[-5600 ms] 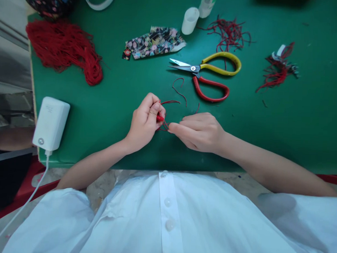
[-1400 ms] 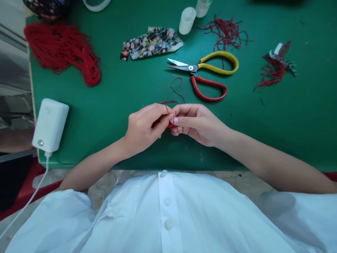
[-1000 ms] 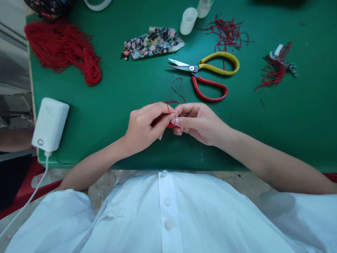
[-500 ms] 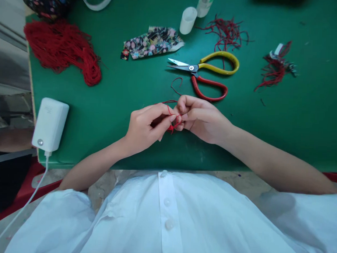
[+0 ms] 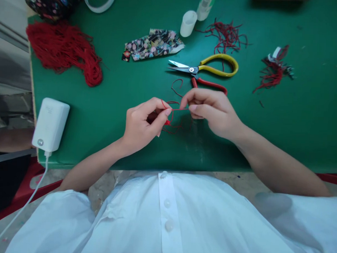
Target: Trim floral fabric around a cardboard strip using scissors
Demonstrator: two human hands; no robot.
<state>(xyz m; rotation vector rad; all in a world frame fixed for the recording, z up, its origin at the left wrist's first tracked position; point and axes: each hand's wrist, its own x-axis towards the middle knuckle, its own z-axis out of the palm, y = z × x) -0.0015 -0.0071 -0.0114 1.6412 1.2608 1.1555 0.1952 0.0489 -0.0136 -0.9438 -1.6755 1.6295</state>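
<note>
Between my hands a thin red cord (image 5: 179, 109) is stretched, running from one set of fingertips to the other. My left hand (image 5: 145, 124) pinches it between thumb and forefinger, and a small bright red piece (image 5: 167, 122) pokes out below that thumb; its kind is partly hidden. A loop of cord rises over the left forefinger. My right hand (image 5: 213, 109) grips the cord's other part between thumb and bent fingers. Just behind the right hand lie scissors (image 5: 192, 69) with one yellow and one red handle, blades apart; the hand covers part of the red handle.
A skein of red cord (image 5: 63, 51) and a white power bank (image 5: 51, 124) with a cable lie at left. Floral fabric (image 5: 153, 44), a white cup (image 5: 188, 24), a bottle (image 5: 205, 8), cord scraps (image 5: 228, 36), a small red bundle (image 5: 274, 69) and a white ring (image 5: 99, 6) lie farther back.
My right hand has moved right, away from my left hand, drawing the red cord taut between them. My left hand stays nearly in place, still pinching.
</note>
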